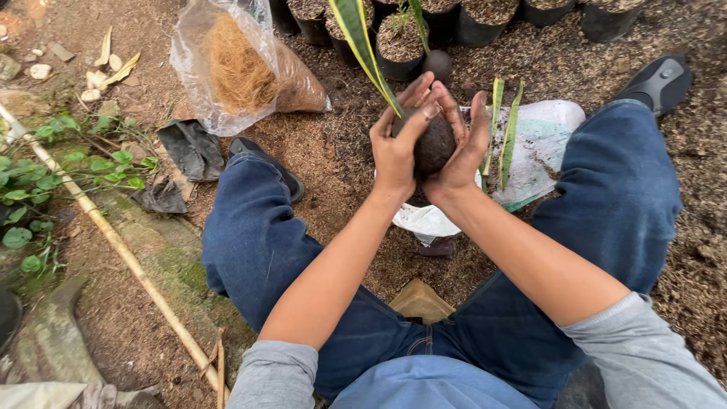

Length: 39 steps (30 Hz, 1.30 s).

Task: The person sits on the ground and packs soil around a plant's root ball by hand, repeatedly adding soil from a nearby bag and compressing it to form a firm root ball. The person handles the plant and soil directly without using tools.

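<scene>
Brown soil and coir litter cover the ground (333, 174) across the whole head view, with the person seated on it, legs in blue jeans (257, 242) spread toward 10 and 2 o'clock. At 11 o'clock lies a clear plastic bag (227, 68) holding tan coconut fibre. A row of black nursery pots (424, 30) filled with soil lines the top edge from 12 to 1 o'clock. Just right of centre, toward 2 o'clock, a white sack (545, 136) is spread flat between the knees, with two cut green leaf pieces (506, 136) standing or lying over it; I cannot tell which. A long bamboo stick (113, 242) runs from 9 down to 7 o'clock, beside green creeping leaves (45, 182). A crumpled black bag (193, 148) sits at 10 o'clock, just beside the left shoe (265, 159); the right shoe (659, 79) is at 2 o'clock.

At centre, held above the sack, is a dark ball of soil (435, 144) around the base of a long yellow-edged green leaf (363, 45) that rises toward 12 o'clock. The left hand (397, 144) wraps its grip around the ball's left side, fingers curled over the top. The right hand (462, 148) presses its grip against the ball's right side, thumb raised.
</scene>
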Available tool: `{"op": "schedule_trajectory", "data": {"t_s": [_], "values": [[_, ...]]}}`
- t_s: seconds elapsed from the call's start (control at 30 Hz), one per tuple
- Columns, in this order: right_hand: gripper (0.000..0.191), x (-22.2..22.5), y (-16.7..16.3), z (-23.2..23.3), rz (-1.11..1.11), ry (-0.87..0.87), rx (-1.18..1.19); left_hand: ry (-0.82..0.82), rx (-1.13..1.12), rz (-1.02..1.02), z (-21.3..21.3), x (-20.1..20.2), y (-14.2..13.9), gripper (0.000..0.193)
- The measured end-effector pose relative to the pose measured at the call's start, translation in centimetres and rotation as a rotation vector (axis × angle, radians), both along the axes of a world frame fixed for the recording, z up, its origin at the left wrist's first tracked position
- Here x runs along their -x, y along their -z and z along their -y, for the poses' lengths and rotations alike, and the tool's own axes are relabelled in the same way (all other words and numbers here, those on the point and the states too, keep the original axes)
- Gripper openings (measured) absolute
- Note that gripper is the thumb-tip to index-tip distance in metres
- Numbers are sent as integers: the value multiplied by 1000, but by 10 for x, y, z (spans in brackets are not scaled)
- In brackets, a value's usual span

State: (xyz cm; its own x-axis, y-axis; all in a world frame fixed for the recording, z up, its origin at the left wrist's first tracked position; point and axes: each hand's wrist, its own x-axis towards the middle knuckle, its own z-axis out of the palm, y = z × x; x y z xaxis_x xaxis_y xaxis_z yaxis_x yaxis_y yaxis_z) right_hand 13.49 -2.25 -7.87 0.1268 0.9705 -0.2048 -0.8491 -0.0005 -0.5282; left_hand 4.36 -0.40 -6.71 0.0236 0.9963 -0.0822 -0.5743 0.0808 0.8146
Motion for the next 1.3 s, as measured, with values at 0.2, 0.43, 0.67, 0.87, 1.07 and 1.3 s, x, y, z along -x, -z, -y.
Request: {"op": "schedule_trajectory", "data": {"t_s": [0.2,0.43,0.67,0.87,1.07,1.3], "values": [[93,-2,-4,7,11,-137,94,-58,-94,-156,11,1,7,17],[106,-9,-27,-3,287,-205,-282,-62,-19,-11,-11,12,-22,18],[92,-6,-47,5,94,-42,-29,1,-50,-150,1,4,-43,26],[84,-7,-35,14,81,-65,-92,59,117,-46,-10,21,-26,25],[89,-5,-21,18,170,-132,-206,151,258,230,-10,20,-8,19],[83,4,-8,14,130,29,-84,78,145,127,10,-2,17,17]]}}
